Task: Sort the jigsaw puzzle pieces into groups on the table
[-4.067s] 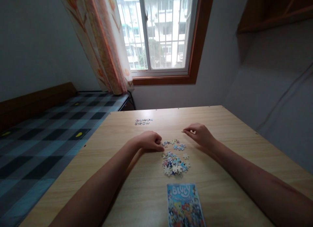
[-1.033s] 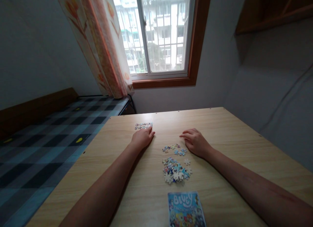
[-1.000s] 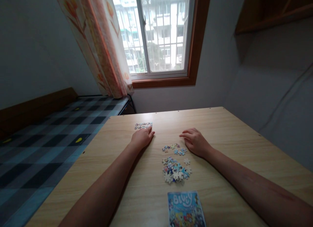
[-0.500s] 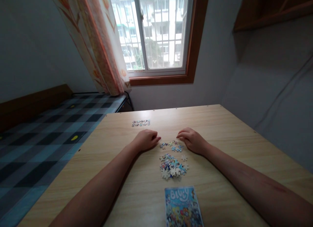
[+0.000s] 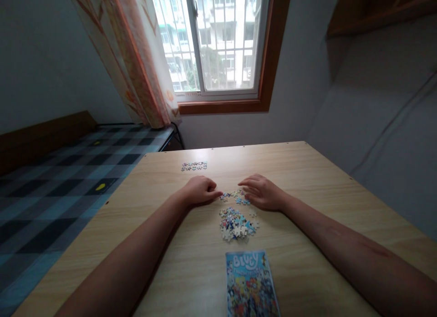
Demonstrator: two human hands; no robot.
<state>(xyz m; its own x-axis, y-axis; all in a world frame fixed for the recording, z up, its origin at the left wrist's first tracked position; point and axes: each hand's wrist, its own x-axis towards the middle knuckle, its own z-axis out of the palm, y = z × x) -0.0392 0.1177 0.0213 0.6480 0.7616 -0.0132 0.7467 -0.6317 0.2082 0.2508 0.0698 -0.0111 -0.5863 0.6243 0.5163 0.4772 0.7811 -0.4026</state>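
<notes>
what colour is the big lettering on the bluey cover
White: the big lettering on the cover shows best in the head view, the only one.

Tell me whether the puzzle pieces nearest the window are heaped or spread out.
Spread out: those puzzle pieces lie in two rows on the table, beyond the left hand.

on the pale worktop [image 5: 177, 280], the left grip [image 5: 201, 189] and right grip [image 5: 262, 191] flank a few loose puzzle pieces [image 5: 241, 201], with a larger pile [image 5: 235, 223] and flat bluey picture [image 5: 251, 283] nearer, two rows of pieces [image 5: 194, 166] farther left
</notes>
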